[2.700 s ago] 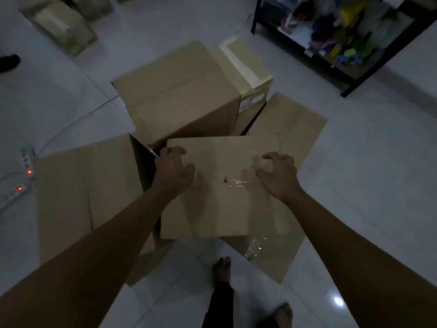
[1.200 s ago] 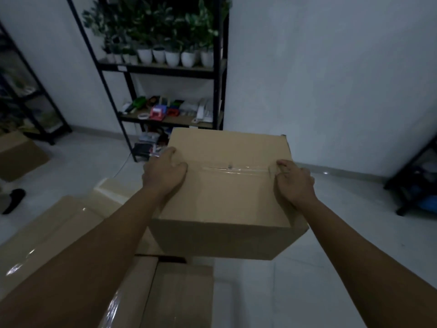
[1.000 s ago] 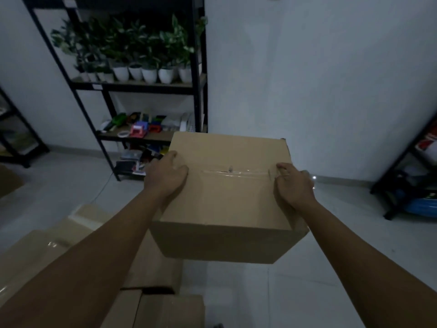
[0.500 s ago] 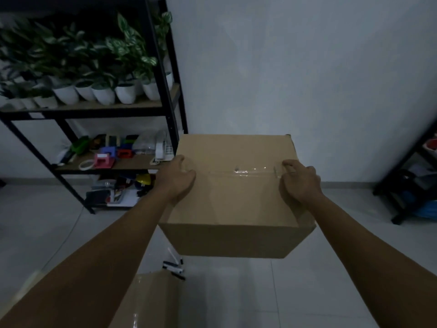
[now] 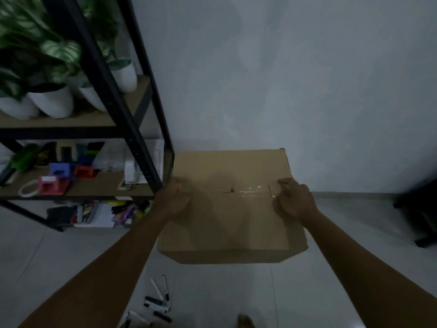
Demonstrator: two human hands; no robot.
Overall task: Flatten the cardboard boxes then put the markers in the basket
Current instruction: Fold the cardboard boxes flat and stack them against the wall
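Head view: I hold one box (image 5: 233, 204) in the air in front of me, still a full, unflattened shape. My left hand (image 5: 176, 201) is curled closed on the box's left side at the seam, and my right hand (image 5: 294, 201) is curled closed on its right side at the end of the tape (image 5: 250, 188) that runs between my hands; whether my fingertips pinch the tape itself or only the flap edge I cannot tell. A small break shows in the seam between the hands, nearer the left, so I judge opening has only begun. The markers (image 5: 157, 301) lie scattered on the floor (image 5: 236, 292) below my left forearm, well apart from either hand, none picked up. No basket is in view. As I judge it, flattening this box remains, and the whole marker step is untouched. A shelf (image 5: 71, 121) stands beyond my left hand.
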